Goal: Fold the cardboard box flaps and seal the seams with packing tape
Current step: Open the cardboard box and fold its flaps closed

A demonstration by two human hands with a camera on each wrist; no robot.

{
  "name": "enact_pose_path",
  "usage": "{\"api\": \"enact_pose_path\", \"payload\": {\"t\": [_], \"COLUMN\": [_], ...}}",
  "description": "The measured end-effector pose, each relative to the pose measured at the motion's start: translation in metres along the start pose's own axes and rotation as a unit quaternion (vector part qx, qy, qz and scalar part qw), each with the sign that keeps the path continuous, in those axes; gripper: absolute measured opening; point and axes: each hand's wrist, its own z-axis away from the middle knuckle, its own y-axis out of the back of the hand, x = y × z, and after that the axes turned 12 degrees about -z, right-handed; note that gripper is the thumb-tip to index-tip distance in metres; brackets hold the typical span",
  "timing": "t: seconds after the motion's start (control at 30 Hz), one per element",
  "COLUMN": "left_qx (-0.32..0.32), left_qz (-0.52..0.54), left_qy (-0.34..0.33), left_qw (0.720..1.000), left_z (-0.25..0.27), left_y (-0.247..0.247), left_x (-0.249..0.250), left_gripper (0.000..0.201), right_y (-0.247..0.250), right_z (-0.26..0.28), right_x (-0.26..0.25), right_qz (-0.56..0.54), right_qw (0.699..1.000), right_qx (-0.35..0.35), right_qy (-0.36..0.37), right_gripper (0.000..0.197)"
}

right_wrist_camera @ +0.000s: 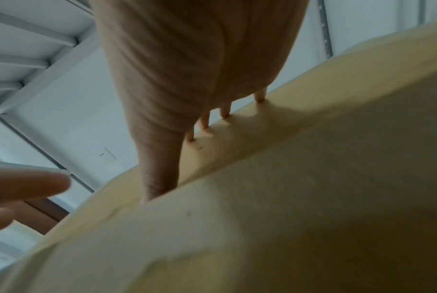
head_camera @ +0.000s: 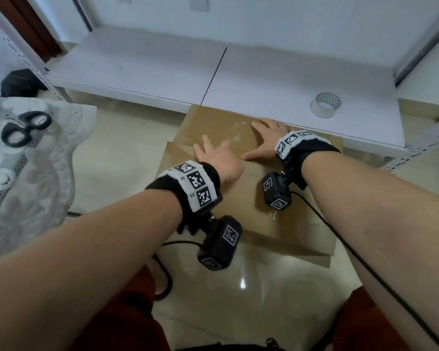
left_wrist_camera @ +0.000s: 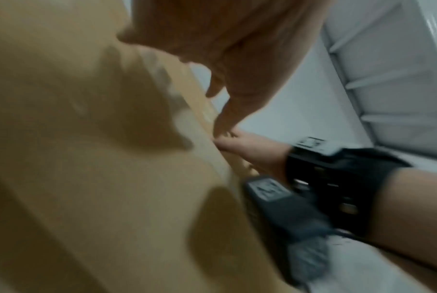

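Note:
A brown cardboard box (head_camera: 254, 219) stands on the floor against the shelf's front edge, its top flaps folded flat, with shiny clear tape over the far part. My left hand (head_camera: 214, 154) lies flat on the top, fingers straight and spread. My right hand (head_camera: 266, 136) presses flat on the far flap, fingertips near the box's far edge. In the right wrist view the right fingertips (right_wrist_camera: 225, 115) push on the cardboard (right_wrist_camera: 287, 198). The left wrist view is blurred; it shows my left hand (left_wrist_camera: 227, 79) over the box top (left_wrist_camera: 87, 158). A roll of clear packing tape (head_camera: 325, 105) stands on the shelf board.
A low white shelf board (head_camera: 162, 67) runs behind the box, with metal uprights (head_camera: 421, 145) at the right. Black-handled scissors (head_camera: 24, 127) lie on a white lace cloth (head_camera: 23, 173) to the left. Wrist-camera cables (head_camera: 340, 236) trail over the glossy floor.

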Motion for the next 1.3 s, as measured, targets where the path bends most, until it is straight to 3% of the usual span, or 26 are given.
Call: {"api": "enact_pose_path", "payload": {"t": [0.13, 0.23, 0.53, 0.77, 1.0, 1.17, 1.3], "left_qx": [-0.025, -0.022, 0.023, -0.046, -0.038, -0.027, 0.016], "left_qz": [-0.126, -0.175, -0.197, -0.203, -0.207, -0.149, 0.033], "left_qy": [-0.043, -0.046, -0.056, -0.097, -0.134, -0.149, -0.137], "left_qw": [0.991, 0.983, 0.978, 0.973, 0.968, 0.977, 0.99], "left_z": [-0.032, -0.04, -0.041, -0.052, -0.047, -0.026, 0.0], "left_y": [-0.01, -0.018, -0.034, -0.019, -0.011, 0.0, 0.02], "left_x": [-0.02, -0.028, -0.043, -0.065, -0.08, -0.096, -0.106], "left_gripper": [0.093, 0.093, 0.095, 0.097, 0.091, 0.084, 0.059], "right_y": [-0.009, -0.009, -0.046, -0.054, -0.043, -0.029, -0.026], "right_z": [0.004, 0.016, 0.052, 0.051, 0.05, 0.054, 0.058], "right_x": [0.006, 0.01, 0.017, 0.012, -0.007, -0.042, -0.079], "right_qz": [-0.031, -0.052, -0.007, 0.025, 0.005, 0.042, 0.008], "right_qw": [0.999, 0.998, 0.998, 0.997, 0.994, 0.995, 0.997], "right_qx": [0.008, 0.028, -0.005, -0.013, 0.008, 0.048, 0.076], "right_qy": [-0.022, -0.026, -0.059, -0.066, -0.111, -0.073, 0.001], "right_gripper": [0.076, 0.062, 0.072, 0.074, 0.079, 0.064, 0.067]}}
